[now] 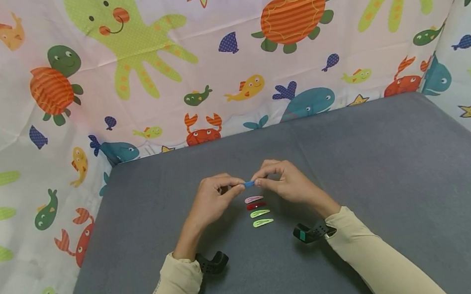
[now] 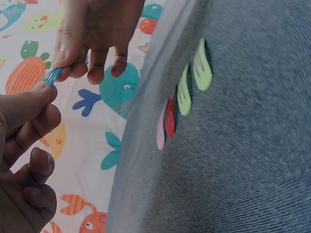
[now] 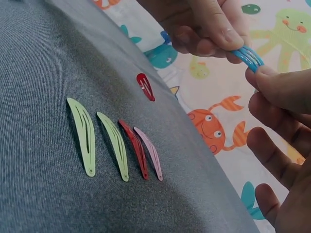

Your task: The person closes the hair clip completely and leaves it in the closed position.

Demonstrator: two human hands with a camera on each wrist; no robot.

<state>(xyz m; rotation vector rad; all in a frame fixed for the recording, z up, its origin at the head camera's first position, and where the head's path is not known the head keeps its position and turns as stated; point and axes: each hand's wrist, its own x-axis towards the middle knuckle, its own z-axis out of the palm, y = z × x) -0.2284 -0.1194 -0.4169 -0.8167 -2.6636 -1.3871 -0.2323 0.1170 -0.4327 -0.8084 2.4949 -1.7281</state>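
Pinching a small blue hair clip between them, the left hand and the right hand meet just above centre of the head view, thumb and forefinger of each pressed on one end of the clip, which hangs in the air over a grey table. Directly below the clip in that view, four more snap clips lie side by side in a neat row on the cloth: a pink clip, a dark red clip and two light green clips. The right wrist view also shows a second red clip lying apart, toward the table's far edge. Each clip is a slim, flat, glossy teardrop of painted metal; the table cover looks like soft woven fabric. Around the table hangs a white curtain printed with cartoon turtles, octopuses, fish and crabs. Both forearms wear beige sleeves.
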